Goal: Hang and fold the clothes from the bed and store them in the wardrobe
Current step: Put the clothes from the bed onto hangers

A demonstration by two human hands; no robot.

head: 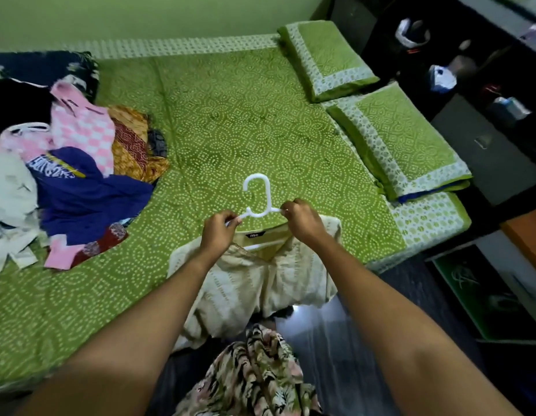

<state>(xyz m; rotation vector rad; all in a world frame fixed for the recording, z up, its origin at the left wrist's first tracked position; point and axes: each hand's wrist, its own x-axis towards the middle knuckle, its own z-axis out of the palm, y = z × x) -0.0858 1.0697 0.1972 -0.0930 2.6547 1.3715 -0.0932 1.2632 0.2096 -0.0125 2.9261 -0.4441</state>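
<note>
Gripping a white plastic hanger w/ both hands, just above the near edge of the bed. Left hand: fingers curled and clamped on the hanger's L shoulder. Right hand: same, clamped on the R shoulder, close to the neck. Hook pointing to 12 o'clock from the hands, its open side toward 9.

At 6 o'clock of the hands, touching them: cream top, collar and dark label face up, a white strip of hanger showing inside the neckline (how far the arms reach under the fabric is hidden). Lower part of the top hanging off the bed edge toward the dark floor.

At 9 o'clock of the hanger, well apart: heap of clothes on the bedspread, incl. a pink check piece, a blue printed tee, rust-and-mustard fabric, pale pieces at far L, black cloth behind.

At 1 to 2 o'clock: two green pillows, side by side along the bed's R side. Beyond them, approx 2 o'clock: dark shelving w/ blurred items.

At 6 o'clock, bottom of view: floral-print garment on the person. At 4 o'clock on the floor: green mat.
</note>
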